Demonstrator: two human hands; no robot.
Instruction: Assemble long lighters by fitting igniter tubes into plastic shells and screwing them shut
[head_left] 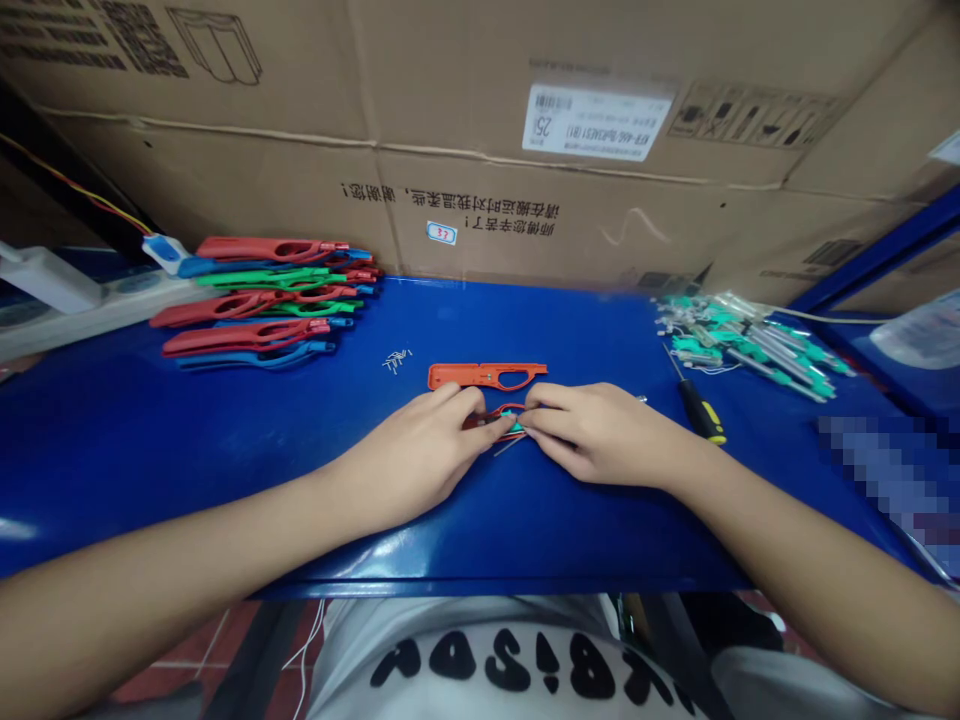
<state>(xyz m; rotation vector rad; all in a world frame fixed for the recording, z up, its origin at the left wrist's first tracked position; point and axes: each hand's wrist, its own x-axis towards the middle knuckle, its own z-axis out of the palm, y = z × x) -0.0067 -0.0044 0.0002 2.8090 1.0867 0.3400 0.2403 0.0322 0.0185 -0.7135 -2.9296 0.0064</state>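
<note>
My left hand point(424, 445) and my right hand point(592, 430) meet at the middle of the blue table point(225, 440). Both are closed on a small red plastic handle part point(501, 413) with a green piece and a thin metal rod sticking out below it. The fingers hide most of that part. Just behind the hands lies an orange handle shell point(487, 375), flat on the table and untouched.
A stack of red, green and blue handle shells point(262, 300) lies at the back left. Small metal pins point(396, 360) lie loose near it. A yellow-handled screwdriver point(701, 410) and a pile of green-and-metal parts point(742, 340) sit at the right. Cardboard boxes point(480, 140) wall the back.
</note>
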